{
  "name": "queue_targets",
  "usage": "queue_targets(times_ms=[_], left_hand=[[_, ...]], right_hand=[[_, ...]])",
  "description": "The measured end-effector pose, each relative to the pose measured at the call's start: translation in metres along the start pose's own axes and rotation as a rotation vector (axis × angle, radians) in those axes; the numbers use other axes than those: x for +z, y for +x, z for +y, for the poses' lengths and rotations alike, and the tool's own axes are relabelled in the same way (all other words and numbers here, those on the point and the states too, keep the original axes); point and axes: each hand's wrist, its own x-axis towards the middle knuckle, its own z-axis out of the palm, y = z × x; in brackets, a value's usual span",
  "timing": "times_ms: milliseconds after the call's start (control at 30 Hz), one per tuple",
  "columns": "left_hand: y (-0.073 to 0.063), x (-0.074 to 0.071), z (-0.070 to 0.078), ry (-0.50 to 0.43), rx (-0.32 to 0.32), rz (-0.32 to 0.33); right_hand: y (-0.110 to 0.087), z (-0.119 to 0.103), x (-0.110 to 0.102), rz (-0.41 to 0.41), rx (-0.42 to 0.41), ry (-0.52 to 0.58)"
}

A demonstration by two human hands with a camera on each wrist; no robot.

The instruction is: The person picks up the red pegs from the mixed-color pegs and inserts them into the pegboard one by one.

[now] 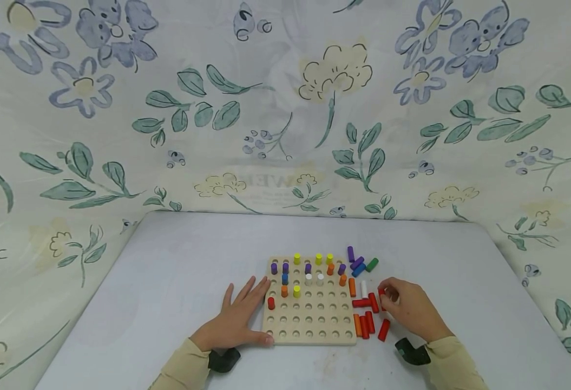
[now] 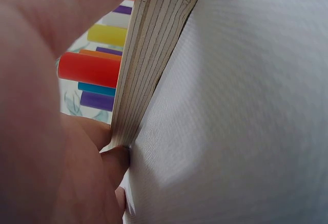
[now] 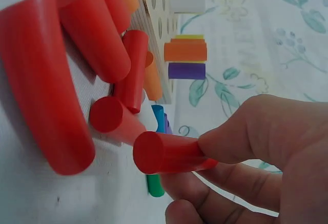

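Note:
A square wooden pegboard [image 1: 314, 319] with rows of round holes lies on the table. Yellow, purple, blue, white, orange and red pegs stand in its upper rows; one red peg [image 2: 89, 70] is by the left edge. Spread out, my left hand [image 1: 234, 322] rests against the board's left side, thumb at the near corner. To the right of the board, my right hand [image 1: 409, 306] pinches a red peg [image 3: 171, 153] between thumb and fingers, among the loose pegs. In the head view the fingers partly hide that peg.
Several loose red pegs [image 1: 384, 330] lie right of the board, with orange pegs and a white peg [image 1: 363, 288] among them. Farther back are purple pegs, a blue peg [image 1: 359, 270] and a green peg [image 1: 372, 264]. Floral cloth [image 1: 285, 108] hangs behind the white table [image 1: 192, 244].

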Motion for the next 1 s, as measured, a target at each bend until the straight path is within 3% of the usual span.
queue_targets(times_ms=[567,1000], left_hand=[[0.0,-0.001,0.002,-0.008,-0.01,-0.01],[-0.001,-0.002,0.005,-0.015,-0.028,-0.019]], right_hand=[[-0.003,-0.012,0.001,0.115,-0.063,-0.022],[-0.008,-0.021,0.003,0.159,-0.089,-0.019]])
